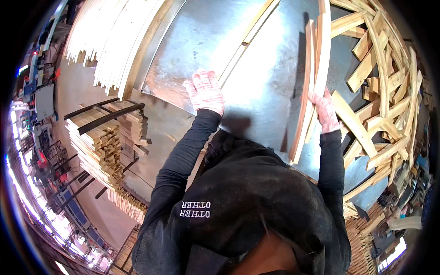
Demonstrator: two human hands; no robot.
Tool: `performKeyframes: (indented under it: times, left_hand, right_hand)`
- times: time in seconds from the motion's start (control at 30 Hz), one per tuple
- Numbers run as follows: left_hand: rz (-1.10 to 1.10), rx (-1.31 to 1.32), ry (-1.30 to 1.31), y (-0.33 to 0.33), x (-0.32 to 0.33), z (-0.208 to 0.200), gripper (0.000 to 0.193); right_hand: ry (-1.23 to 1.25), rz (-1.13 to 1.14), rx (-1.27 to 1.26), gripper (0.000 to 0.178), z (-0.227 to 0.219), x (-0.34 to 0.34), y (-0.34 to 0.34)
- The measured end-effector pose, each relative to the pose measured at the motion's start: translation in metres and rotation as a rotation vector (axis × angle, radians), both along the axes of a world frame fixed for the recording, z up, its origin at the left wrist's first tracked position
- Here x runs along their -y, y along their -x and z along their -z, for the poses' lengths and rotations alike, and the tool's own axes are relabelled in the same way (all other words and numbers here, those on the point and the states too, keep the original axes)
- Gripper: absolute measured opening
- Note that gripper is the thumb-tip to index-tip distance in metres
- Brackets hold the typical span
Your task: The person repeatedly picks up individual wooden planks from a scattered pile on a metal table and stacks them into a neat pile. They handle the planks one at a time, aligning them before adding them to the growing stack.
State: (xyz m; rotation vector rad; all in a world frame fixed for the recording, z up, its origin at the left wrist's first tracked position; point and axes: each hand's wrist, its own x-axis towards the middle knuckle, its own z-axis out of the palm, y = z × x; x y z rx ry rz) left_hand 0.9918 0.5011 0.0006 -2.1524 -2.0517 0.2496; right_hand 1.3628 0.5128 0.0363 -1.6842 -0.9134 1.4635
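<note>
A shiny metal table (263, 98) lies before me. My left hand (207, 93), in a pinkish-white knit glove, rests flat near its front edge with fingers stretched out. Just right of those fingertips is the near end of a long narrow wooden strip (246, 45), which runs away across the metal; whether the hand touches it I cannot tell. My right hand (325, 111), gloved alike, has its fingers round long wooden strips (304, 117) that lie side by side. Its palm side is hidden.
Loose wooden pieces (382, 87) lie in a jumbled heap on the table's right side. Beyond its left edge are pale long boards (119, 41) in a row. Lower left, a stack of boards (94, 137) stands with dark metal bars across it.
</note>
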Motion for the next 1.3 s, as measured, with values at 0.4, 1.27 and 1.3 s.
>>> performKeyframes:
  times: [0.4,1.27,1.3]
  left_hand:
    - [0.34,0.069,-0.161,0.02,0.004,0.018,0.048]
    - [-1.378,0.642,-0.796,0.363,0.303,-0.143,0.049]
    - [-1.438,0.411,-0.665,0.386,0.308,-0.164,0.055]
  right_hand:
    - [0.007,0.058,-1.388,0.088,0.012,0.043,0.079]
    - [0.153,-0.046,-0.248,0.063,0.031,0.035,0.072]
    - [0.126,-0.021,-0.188,0.069,0.046,0.032,0.05]
